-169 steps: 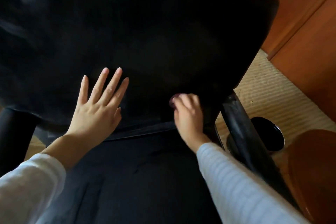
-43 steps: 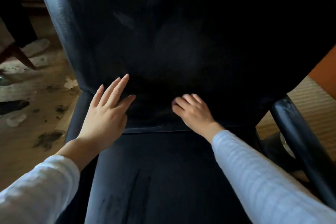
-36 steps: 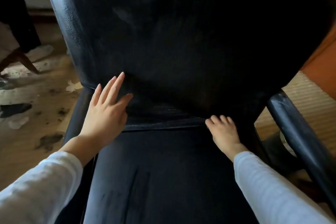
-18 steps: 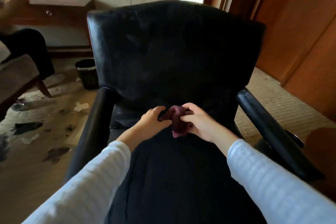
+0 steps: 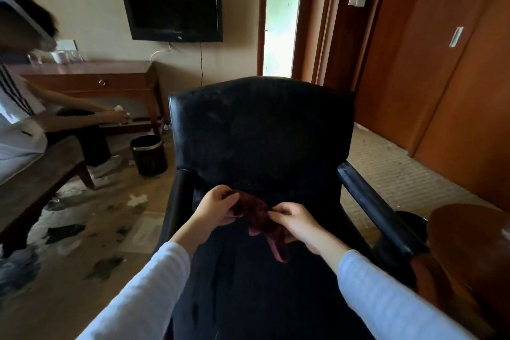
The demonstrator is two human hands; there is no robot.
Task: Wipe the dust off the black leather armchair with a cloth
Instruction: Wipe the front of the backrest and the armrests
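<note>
The black leather armchair point(image 5: 262, 130) stands straight in front of me, its backrest upright and its seat below my arms. A dark maroon cloth point(image 5: 258, 211) hangs bunched over the seat, just in front of the backrest's lower edge. My left hand point(image 5: 215, 205) grips the cloth's left end with curled fingers. My right hand point(image 5: 294, 219) pinches its right side. A loose strip of the cloth dangles down toward the seat.
Another person point(image 5: 24, 107) sits at the left by a wooden side table point(image 5: 91, 77). A black waste bin point(image 5: 149, 154) stands left of the chair on a littered floor. A round wooden table point(image 5: 472, 246) is at right, wooden doors point(image 5: 441, 63) behind.
My hands left the backrest and came together over the seat, both now holding the cloth. The cloth has opened out and hangs lower than half a second ago. My view has pulled back.
</note>
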